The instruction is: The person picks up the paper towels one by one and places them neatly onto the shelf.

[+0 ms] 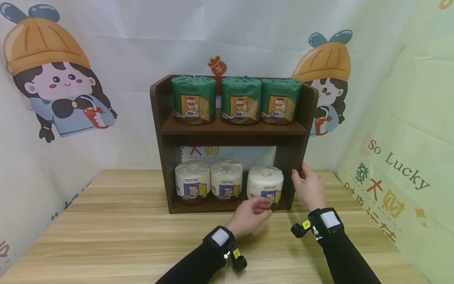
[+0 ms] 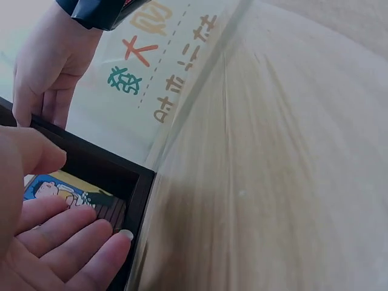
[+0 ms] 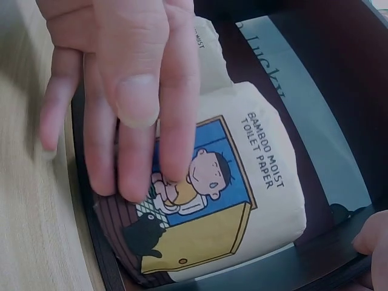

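A dark brown two-tier wooden shelf (image 1: 232, 139) stands on the table. Three white-wrapped toilet paper rolls sit on its lower tier; the right one (image 1: 264, 179) is set apart from the middle roll (image 1: 226, 179) and the left roll (image 1: 192, 181). Before the right roll's lower front is my left hand (image 1: 249, 216), fingers loosely extended and overlapping its printed picture. My right hand (image 1: 310, 190) holds the shelf's right side panel by its front edge, thumb on the inner side; in the left wrist view its fingers (image 2: 57, 109) bend over the outer side.
Three green-wrapped toilet paper rolls (image 1: 193, 98) line the upper tier. Behind the shelf hangs a white cloth backdrop (image 1: 142, 59) with cartoon figures, and a printed side cloth (image 1: 397, 130) borders the right. Light wood tabletop (image 1: 106, 228) extends in front.
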Demonstrator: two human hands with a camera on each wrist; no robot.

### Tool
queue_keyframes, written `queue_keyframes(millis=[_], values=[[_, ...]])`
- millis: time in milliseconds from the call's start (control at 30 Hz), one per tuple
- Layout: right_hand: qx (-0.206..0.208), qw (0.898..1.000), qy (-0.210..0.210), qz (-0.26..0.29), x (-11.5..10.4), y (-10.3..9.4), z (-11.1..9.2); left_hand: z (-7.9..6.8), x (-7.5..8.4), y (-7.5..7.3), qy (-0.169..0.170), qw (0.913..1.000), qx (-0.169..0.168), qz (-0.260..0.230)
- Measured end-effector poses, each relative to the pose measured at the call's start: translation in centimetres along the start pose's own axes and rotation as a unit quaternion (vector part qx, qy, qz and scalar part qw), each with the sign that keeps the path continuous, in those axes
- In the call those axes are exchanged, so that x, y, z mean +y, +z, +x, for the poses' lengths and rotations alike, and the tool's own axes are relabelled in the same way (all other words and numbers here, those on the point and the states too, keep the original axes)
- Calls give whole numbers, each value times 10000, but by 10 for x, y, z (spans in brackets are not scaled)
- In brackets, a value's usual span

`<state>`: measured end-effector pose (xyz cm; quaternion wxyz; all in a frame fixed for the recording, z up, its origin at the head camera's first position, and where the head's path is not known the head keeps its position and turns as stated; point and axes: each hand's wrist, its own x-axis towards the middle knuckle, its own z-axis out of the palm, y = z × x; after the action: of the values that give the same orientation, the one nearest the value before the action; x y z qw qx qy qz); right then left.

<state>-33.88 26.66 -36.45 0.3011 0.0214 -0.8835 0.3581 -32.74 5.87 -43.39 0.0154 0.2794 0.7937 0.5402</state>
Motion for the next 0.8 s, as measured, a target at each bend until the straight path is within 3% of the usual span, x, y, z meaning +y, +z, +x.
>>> queue_keyframes(millis=[333, 800], values=[[50, 10000, -34, 25, 0, -2, 0, -1, 1, 0, -88, 9995, -282, -53], [127, 9998, -165, -16, -1, -2, -1, -2, 0, 1, -132, 9990, -420, -96]])
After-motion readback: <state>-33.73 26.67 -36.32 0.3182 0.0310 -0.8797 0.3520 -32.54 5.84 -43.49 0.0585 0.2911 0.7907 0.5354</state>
